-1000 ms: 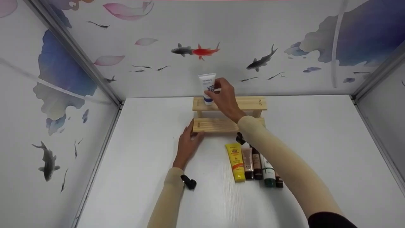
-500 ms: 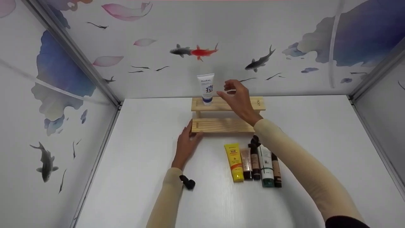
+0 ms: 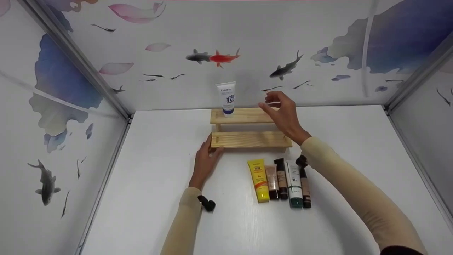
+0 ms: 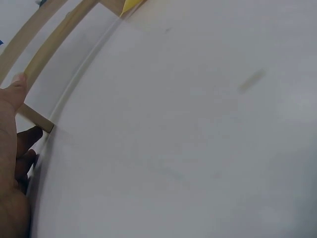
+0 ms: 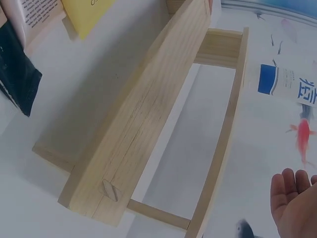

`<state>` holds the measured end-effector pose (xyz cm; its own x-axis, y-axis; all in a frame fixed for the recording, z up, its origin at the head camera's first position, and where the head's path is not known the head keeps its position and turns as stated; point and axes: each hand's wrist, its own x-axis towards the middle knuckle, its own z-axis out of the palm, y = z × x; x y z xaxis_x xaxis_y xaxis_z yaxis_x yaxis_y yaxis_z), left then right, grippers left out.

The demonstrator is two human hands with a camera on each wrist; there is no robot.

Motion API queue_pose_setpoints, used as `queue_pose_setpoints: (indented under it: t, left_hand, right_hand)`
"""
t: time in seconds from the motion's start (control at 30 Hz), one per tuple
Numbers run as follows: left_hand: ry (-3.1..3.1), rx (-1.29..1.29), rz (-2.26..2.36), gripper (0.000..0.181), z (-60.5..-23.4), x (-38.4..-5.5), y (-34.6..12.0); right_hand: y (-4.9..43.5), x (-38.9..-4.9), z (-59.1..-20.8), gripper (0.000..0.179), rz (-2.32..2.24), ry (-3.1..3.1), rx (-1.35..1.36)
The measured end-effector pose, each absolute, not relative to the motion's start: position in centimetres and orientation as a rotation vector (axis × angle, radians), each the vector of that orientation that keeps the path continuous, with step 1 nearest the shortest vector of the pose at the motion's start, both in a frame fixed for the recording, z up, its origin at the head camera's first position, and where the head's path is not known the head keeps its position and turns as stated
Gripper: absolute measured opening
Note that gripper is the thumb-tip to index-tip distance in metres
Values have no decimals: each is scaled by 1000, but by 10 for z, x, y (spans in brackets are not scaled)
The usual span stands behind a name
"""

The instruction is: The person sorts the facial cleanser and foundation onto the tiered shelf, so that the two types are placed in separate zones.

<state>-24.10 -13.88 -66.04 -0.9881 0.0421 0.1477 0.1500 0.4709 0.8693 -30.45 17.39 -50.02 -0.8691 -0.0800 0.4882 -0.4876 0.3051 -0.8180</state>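
A two-step wooden rack [image 3: 251, 140] stands on the white table. My left hand [image 3: 205, 161] holds the left end of its lower step; in the left wrist view the thumb [image 4: 19, 87] lies on the step's edge and the fingers are down by the leg. A white tube with a blue band [image 3: 227, 99] stands upright on its cap at the left of the upper step. My right hand [image 3: 285, 115] hovers over the rack's right end, apart from the tube, its fingers loosely bent with nothing between them. In the right wrist view it shows at the lower right corner [image 5: 297, 203].
In front of the rack several tubes lie side by side: a yellow tube [image 3: 259, 180], a pinkish tube [image 3: 272, 180], dark-capped slim ones [image 3: 281, 179], and a white tube with a green cap [image 3: 294, 184]. Walls printed with fish [image 3: 224, 57] surround the table.
My right hand has let go of the white and blue tube, which stays standing on the upper step, and has moved off to the right. The left hand keeps its place on the rack.
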Motion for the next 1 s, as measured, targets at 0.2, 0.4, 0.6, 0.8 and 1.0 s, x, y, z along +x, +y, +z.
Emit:
queue_pose_setpoints:
  t: [0.2,0.4,0.6,0.8,1.0]
  left_hand:
    - [-2603,-177,-1549,91,-660,-242,-140]
    - [-2602,-193,-1550,90,-660,-242,-139]
    - [-2590,-190,-1564,91,-660,-242,-140]
    - [-2591,-171,-1570,91,-660,-241,-139]
    - [-2587,-178,-1561,89,-661,-242,-138]
  right_hand:
    - [183,-294,-494,39,1577,-2231,509]
    - [194,-282,-495,40,1557,-2253,520]
    - [203,-270,-496,41,1532,-2279,545]
    - [212,-259,-497,40,1534,-2289,554]
    - [222,-247,-502,40,1520,-2321,542]
